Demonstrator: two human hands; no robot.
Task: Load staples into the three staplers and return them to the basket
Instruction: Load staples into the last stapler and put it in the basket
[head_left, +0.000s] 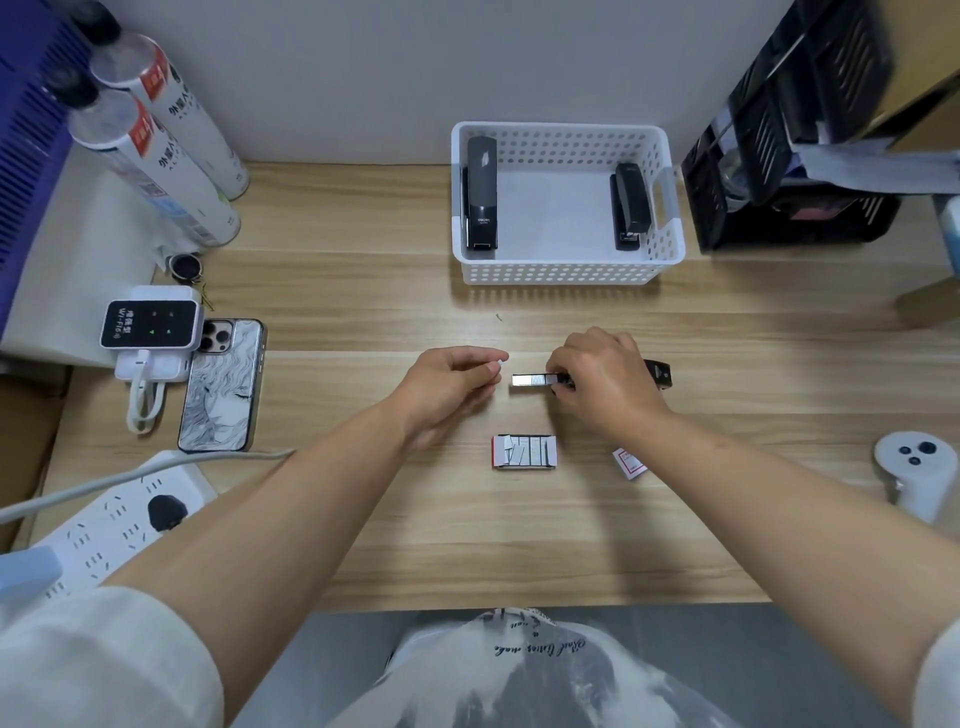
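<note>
A white perforated basket (566, 273) at the back of the desk holds two black staplers, one along its left wall (481, 192) and one at its right (630, 208). A third black stapler (658, 373) lies on the desk under my right hand (602, 384), which grips it; its metal staple tray (532, 380) sticks out to the left. My left hand (447, 387) pinches a small strip of staples (502, 362) just left of that tray. An open box of staples (524, 452) lies nearer to me.
Left side: two spray cans (156, 150), a wifi device on a charger (150, 325), a phone (221, 384) and a power strip (104, 535). A black mesh organizer (789, 156) stands right of the basket. A white controller (917, 475) and a small box lid (630, 462) lie on the right.
</note>
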